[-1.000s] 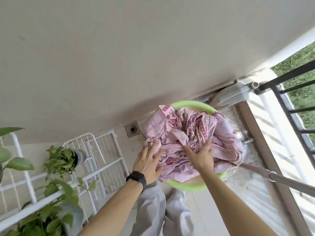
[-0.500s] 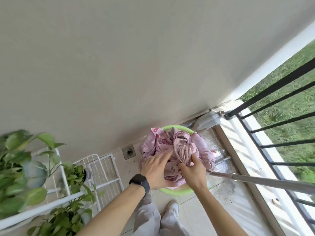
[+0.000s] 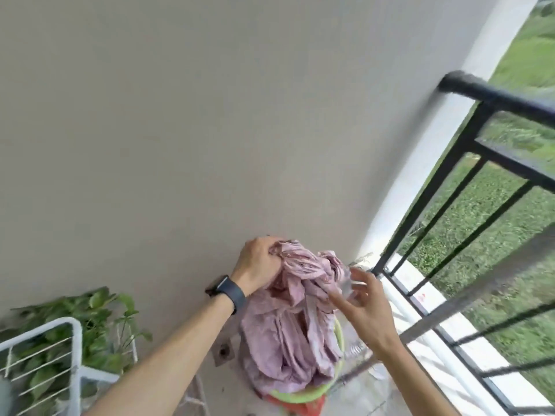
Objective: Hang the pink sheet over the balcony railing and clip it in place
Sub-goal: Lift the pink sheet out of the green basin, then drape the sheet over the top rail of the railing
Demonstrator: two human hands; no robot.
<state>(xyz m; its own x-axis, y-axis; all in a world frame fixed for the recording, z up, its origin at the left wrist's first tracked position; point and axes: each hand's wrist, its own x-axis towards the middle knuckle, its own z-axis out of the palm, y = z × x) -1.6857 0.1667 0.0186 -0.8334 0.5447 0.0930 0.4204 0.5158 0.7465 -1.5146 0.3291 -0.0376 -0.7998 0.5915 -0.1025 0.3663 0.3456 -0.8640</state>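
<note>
Whereas both hands pressed into the heap a moment ago, the left hand (image 3: 258,262) now clenches the bunched top of the crumpled pink fabric sheet (image 3: 288,334), lifted. The right hand (image 3: 365,301) is spread beside the folds, holding nothing. Sheet's tail still in round green plastic basin (image 3: 300,397). Black metal balcony railing (image 3: 495,99) well apart; draping not begun.

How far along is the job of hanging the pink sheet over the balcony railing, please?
Early stage. Done: the pink sheet is gathered up above the green basin, its lower folds trailing into it. In hand: the left hand grips the bundle's top; the right hand hovers open beside it. Left: the railing is bare, so draping and clipping remain; no clip is in view.
</note>
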